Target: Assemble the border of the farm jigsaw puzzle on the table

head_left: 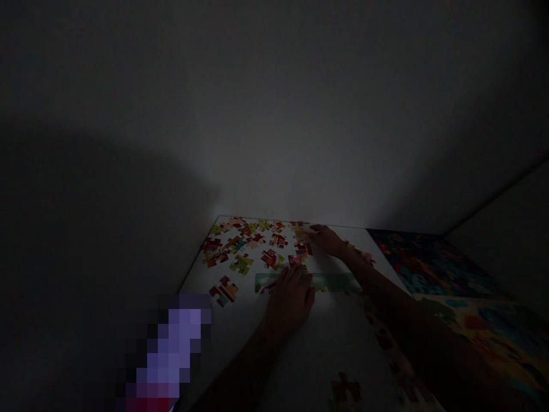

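Palm down, my left hand (289, 297) rests with its fingers stretched out over a joined green puzzle strip (332, 281) on the white table. A red puzzle piece (297, 261) lies just beyond its fingertips. Farther off, my right hand (326, 239) reaches leftward across the table, its fingertips beside yellowish and red puzzle pieces (299, 232). The thumb and forefinger look a little apart, and no piece shows between them. Several loose puzzle pieces (241, 264) are scattered to the left of both hands. Dim light blurs the fine detail.
The white table (244, 332) meets a pale wall at its far edge. Along the right lie a dark blue picture (433, 260) and a yellowish one (476, 326). More puzzle pieces (344, 389) are near the front. A pixelated patch covers part of the lower left.
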`<state>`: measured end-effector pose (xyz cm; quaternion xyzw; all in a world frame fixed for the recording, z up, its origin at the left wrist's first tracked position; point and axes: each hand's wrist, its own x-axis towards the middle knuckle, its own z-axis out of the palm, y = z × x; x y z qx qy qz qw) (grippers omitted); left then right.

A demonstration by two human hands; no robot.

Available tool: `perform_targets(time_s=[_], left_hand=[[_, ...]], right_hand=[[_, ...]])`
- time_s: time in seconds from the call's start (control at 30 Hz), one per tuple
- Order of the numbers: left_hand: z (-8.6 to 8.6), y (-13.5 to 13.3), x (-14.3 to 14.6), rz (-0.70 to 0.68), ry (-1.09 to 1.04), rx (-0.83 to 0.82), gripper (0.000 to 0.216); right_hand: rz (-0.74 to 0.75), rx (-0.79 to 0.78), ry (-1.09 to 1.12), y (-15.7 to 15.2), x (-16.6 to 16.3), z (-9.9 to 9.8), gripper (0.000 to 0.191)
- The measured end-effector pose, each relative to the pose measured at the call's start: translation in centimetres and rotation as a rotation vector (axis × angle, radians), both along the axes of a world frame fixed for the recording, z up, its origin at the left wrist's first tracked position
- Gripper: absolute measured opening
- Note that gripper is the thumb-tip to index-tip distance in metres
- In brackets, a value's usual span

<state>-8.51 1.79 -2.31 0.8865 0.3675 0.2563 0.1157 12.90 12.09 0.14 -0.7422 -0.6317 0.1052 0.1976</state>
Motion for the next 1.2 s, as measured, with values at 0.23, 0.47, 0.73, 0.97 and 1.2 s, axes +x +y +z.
perform_targets(time_s=[0.23, 0.47, 0.73, 0.97, 1.2], left_hand=[[0.6, 0.2, -0.4, -0.012, 0.053, 0.012, 0.029], [0.5, 0.4, -0.4, -0.018, 0.125, 0.023, 0.032], [0.4, 0.6, -0.3, -0.019, 0.105, 0.004, 0.031], [0.6, 0.6, -0.4, -0.033, 0.091, 0.028, 0.03], [0.8, 0.7, -0.3, -0.059, 0.007, 0.022, 0.027]], right_hand=[[-0.307, -0.04, -0.054, 5.1, -6.1, -0.8, 0.06], [-0.441, -0.036, 0.069, 5.3, -7.5, -0.9, 0.051], [-0.568, -0.027, 0.194, 6.2, -7.5, -0.5, 0.044], [-0.546, 0.142, 0.385, 5.6, -5.4, -1.1, 0.039], [-0.482, 0.297, 0.558, 1.5, -0.5, -0.6, 0.034]])
